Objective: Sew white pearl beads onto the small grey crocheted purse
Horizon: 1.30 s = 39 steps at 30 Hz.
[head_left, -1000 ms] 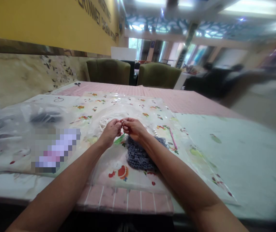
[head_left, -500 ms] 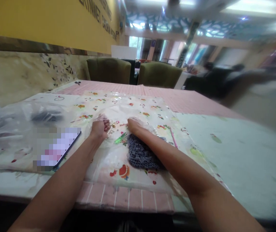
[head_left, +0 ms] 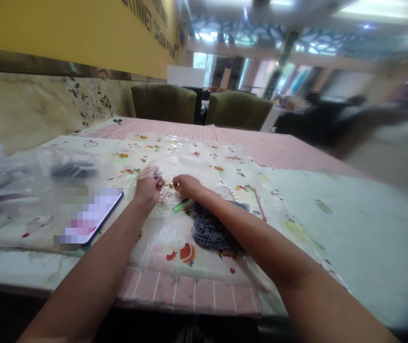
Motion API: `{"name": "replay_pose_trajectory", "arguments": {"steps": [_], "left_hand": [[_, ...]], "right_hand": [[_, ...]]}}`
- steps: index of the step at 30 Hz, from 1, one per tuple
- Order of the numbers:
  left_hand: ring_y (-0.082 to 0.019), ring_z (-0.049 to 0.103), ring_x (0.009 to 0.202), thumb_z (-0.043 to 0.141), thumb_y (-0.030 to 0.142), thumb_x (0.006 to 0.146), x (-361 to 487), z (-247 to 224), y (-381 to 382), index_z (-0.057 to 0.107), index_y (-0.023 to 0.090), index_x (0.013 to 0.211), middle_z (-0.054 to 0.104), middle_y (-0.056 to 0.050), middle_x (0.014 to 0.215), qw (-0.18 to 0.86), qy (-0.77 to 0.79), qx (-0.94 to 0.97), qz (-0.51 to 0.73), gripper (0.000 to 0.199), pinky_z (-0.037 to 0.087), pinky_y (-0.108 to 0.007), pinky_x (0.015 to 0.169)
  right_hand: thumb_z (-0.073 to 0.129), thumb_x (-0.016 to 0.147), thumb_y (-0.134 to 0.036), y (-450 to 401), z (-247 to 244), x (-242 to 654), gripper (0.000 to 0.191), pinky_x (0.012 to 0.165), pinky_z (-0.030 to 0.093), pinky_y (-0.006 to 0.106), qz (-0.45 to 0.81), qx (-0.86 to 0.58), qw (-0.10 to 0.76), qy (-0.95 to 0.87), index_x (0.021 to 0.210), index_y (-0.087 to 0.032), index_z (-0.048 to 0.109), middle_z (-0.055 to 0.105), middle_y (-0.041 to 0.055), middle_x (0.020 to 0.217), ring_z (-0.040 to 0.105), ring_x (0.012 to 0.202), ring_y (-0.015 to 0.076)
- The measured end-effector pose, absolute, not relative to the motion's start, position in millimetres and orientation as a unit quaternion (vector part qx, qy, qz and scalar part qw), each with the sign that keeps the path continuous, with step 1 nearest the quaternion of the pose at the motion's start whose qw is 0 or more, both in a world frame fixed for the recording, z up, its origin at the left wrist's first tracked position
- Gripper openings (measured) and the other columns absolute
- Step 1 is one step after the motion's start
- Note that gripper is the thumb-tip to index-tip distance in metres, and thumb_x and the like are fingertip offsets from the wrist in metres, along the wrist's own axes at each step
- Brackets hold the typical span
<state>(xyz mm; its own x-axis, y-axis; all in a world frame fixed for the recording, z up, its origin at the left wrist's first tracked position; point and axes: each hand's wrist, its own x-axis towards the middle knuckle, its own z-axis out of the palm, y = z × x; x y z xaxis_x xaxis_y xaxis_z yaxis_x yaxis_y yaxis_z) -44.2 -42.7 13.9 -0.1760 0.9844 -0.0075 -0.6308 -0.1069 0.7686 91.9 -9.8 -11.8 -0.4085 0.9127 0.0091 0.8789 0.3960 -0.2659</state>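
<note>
My left hand (head_left: 149, 186) is closed at the left edge of a cluster of pearl beads (head_left: 166, 194), which shows at its fingertips. Close to its right, my right hand (head_left: 187, 186) is pinched beside a gold-coloured bead (head_left: 171, 185); whatever lies between those fingers is too small to make out. Just below the hands is a small green item (head_left: 180, 205), partly covered. Beneath my right forearm rests a dark grey crocheted piece (head_left: 209, 228). A string of pearl beads (head_left: 231, 191) lies beyond that forearm.
Left of my arm lies a phone (head_left: 98, 214), near a clear plastic bag (head_left: 21, 190) with dark contents. A pink stick, perhaps a crochet hook (head_left: 260, 205), is at the right. Scissors (head_left: 117, 121) lie at the far left. Green chairs (head_left: 164, 102) stand behind the table.
My right hand has moved left, closing the gap to my left hand and the gold-coloured bead. My left hand stays closed by the beads. The view has shifted slightly.
</note>
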Motion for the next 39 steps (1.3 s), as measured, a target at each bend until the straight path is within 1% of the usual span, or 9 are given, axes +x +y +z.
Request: {"name": "replay_pose_trajectory", "arguments": {"steps": [3, 6, 9, 13, 16, 19, 24, 33, 39], "left_hand": [[-0.002, 0.027, 0.038, 0.054, 0.001, 0.068, -43.3, 14.1, -43.0, 0.033, 0.018, 0.063, 0.034, 0.009, 0.051, 0.583, 0.328, 0.269, 0.693, 0.028, 0.021, -0.016, 0.042], [-0.002, 0.027, 0.038, 0.054, 0.001, 0.069, -43.3, 14.0, -43.0, 0.035, 0.018, 0.063, 0.036, 0.009, 0.052, 0.582, 0.331, 0.269, 0.692, 0.026, 0.021, -0.016, 0.042], [-0.001, 0.028, 0.039, 0.056, 0.001, 0.068, -44.6, 13.0, -42.0, 0.039, 0.018, 0.064, 0.039, 0.009, 0.053, 0.584, 0.34, 0.269, 0.686, 0.024, 0.022, -0.015, 0.042], [-0.001, 0.029, 0.039, 0.058, 0.002, 0.069, -44.3, 9.9, -40.3, 0.043, 0.017, 0.064, 0.041, 0.008, 0.053, 0.6, 0.357, 0.276, 0.66, 0.022, 0.024, -0.014, 0.041], [-0.002, 0.03, 0.039, 0.06, 0.005, 0.073, -40.2, 6.4, -41.3, 0.043, 0.017, 0.062, 0.041, 0.007, 0.051, 0.624, 0.374, 0.288, 0.623, 0.023, 0.024, -0.014, 0.039], [-0.002, 0.031, 0.039, 0.062, 0.012, 0.078, -34.3, 3.4, -45.9, 0.049, 0.015, 0.064, 0.044, 0.005, 0.053, 0.652, 0.382, 0.312, 0.576, 0.02, 0.024, -0.014, 0.038], [-0.001, 0.031, 0.04, 0.07, 0.017, 0.076, -27.5, 1.6, -54.8, 0.052, 0.013, 0.066, 0.046, 0.004, 0.056, 0.674, 0.381, 0.359, 0.522, 0.021, 0.025, -0.013, 0.038], [-0.002, 0.032, 0.043, 0.08, 0.031, 0.073, -18.2, -4.0, -58.8, 0.063, 0.01, 0.071, 0.045, 0.005, 0.056, 0.69, 0.364, 0.411, 0.472, 0.027, 0.026, -0.015, 0.039], [-0.003, 0.034, 0.043, 0.075, 0.014, 0.071, -15.8, -1.4, -61.4, 0.064, 0.01, 0.07, 0.049, 0.003, 0.055, 0.695, 0.363, 0.407, 0.47, 0.011, 0.027, -0.015, 0.04]], "right_hand": [[0.062, 0.081, -0.016, -14.4, -14.0, 78.5, 0.018, 0.076, 0.043, 0.027, 0.134, -0.526, 0.09, -0.835, 0.095, -0.02, 0.073, 0.072, 0.0088, 0.105, 0.063, 0.096, 0.0226], [0.061, 0.076, -0.009, -15.7, -17.1, 70.1, 0.015, 0.075, 0.042, 0.028, 0.163, -0.526, 0.113, -0.827, 0.084, -0.016, 0.072, 0.072, 0.0104, 0.096, 0.063, 0.09, 0.0225], [0.059, 0.074, -0.004, -13.8, -13.9, 73.7, 0.014, 0.071, 0.042, 0.026, 0.206, -0.526, 0.159, -0.809, 0.074, -0.016, 0.067, 0.07, 0.0072, 0.083, 0.061, 0.082, 0.0188], [0.049, 0.084, -0.012, -18.3, -2.4, 92.2, 0.015, 0.06, 0.041, 0.023, 0.28, -0.516, 0.238, -0.774, 0.08, -0.016, 0.063, 0.061, 0.0005, 0.068, 0.055, 0.061, 0.0115], [0.048, 0.087, -0.021, -30.5, 1.1, 106.9, 0.014, 0.053, 0.038, 0.022, 0.43, -0.466, 0.36, -0.684, 0.082, -0.016, 0.06, 0.054, -0.0026, 0.064, 0.047, 0.051, 0.0078], [0.064, 0.08, -0.031, -43.4, -2.2, 116.4, 0.018, 0.048, 0.032, 0.02, 0.595, -0.377, 0.465, -0.536, 0.075, -0.016, 0.058, 0.049, -0.0051, 0.061, 0.042, 0.048, 0.0053], [0.078, 0.07, -0.033, -51.7, -8.5, 121.7, 0.027, 0.044, 0.028, 0.018, 0.671, -0.348, 0.479, -0.447, 0.078, -0.016, 0.06, 0.052, -0.0064, 0.06, 0.04, 0.046, 0.0038], [0.075, 0.072, -0.027, -49.4, -13.6, 119.9, 0.019, 0.045, 0.03, 0.019, 0.671, -0.344, 0.508, -0.416, 0.077, -0.016, 0.059, 0.05, -0.0073, 0.055, 0.039, 0.044, 0.0043], [0.073, 0.074, -0.035, -52.9, -12.1, 119.4, 0.023, 0.048, 0.035, 0.02, 0.632, -0.363, 0.495, -0.473, 0.079, -0.017, 0.059, 0.051, -0.0065, 0.057, 0.041, 0.046, 0.0058]]}}
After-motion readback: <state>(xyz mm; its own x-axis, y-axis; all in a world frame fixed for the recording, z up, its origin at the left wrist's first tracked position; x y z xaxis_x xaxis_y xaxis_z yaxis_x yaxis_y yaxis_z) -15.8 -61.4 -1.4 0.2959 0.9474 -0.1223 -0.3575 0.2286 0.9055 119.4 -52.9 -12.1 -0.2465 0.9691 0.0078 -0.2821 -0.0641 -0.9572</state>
